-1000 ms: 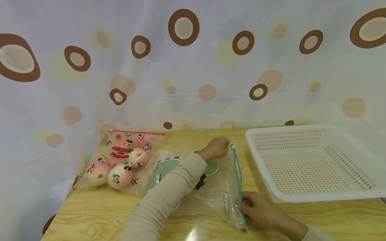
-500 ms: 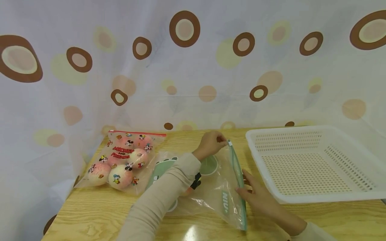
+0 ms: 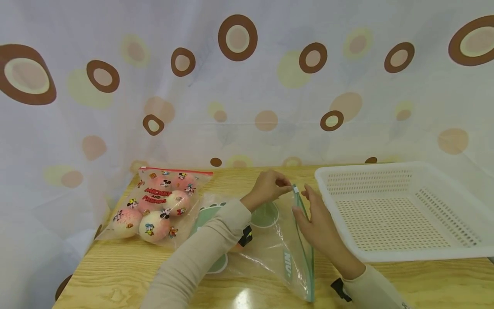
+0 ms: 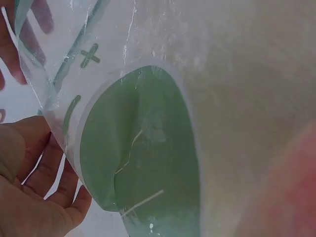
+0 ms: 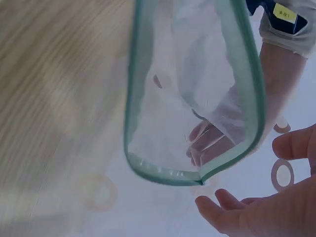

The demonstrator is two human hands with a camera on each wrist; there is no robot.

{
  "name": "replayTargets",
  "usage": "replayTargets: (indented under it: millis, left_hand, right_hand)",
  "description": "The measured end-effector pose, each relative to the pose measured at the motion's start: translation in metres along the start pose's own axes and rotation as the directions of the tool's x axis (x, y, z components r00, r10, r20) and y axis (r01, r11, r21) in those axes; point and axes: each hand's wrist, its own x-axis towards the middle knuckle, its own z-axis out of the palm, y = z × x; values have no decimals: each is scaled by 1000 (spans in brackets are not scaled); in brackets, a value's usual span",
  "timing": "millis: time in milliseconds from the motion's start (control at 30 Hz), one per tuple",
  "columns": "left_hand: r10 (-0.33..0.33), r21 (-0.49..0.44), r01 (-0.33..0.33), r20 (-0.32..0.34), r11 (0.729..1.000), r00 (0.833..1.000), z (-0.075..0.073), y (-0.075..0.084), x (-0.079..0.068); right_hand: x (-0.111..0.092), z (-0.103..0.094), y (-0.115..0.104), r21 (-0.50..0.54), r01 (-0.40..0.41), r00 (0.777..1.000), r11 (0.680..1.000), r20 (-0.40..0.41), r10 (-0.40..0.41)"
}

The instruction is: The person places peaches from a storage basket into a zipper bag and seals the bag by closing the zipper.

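A clear zip bag (image 3: pixel 266 257) with green prints lies on the table, its green-edged mouth (image 5: pixel 259 98) parted in the right wrist view. At its far corner, beside the white slider (image 3: pixel 296 189), my left hand (image 3: pixel 268 186) pinches the film between thumb and fingers. My right hand (image 3: pixel 318 223) is close to that same end of the zip, thumb and fingers apart, with nothing held. In the left wrist view, something pinkish-red (image 4: pixel 286 197) shows blurred at the bag's lower right. My left sleeve hides part of the bag in the head view.
Left of it lies a second zip bag (image 3: pixel 156 195) with a red zip and cartoon prints, holding several pink and pale yellow peach-like fruits. A white slotted plastic basket (image 3: pixel 322 180) stands at the right. A dotted curtain (image 3: pixel 247 86) hangs behind the wooden table (image 3: pixel 100 274).
My right hand has let go of the zip's near end and moved up along it to the slider end, fingers spreading. My left hand shifts slightly left, still at the far corner.
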Motion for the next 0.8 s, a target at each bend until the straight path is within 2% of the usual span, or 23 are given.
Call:
replayTargets:
  millis: [367, 533, 667, 800]
  left_hand:
    - [39, 1, -39, 2, 999, 999, -5, 3, -4]
    - [45, 13, -45, 1, 999, 999, -6, 4, -6]
    - [46, 4, -46, -4, 999, 999, -6, 4, -7]
    - [60, 11, -60, -16, 998, 998, -7, 4, -8]
  right_hand:
    - [35, 13, 6, -114, -48, 997, 992, -61, 41]
    - [40, 18, 13, -115, -71, 994, 991, -88, 61]
    - [42, 20, 15, -89, -114, 991, 989, -79, 107]
    - [42, 20, 14, -99, -112, 992, 989, -68, 106]
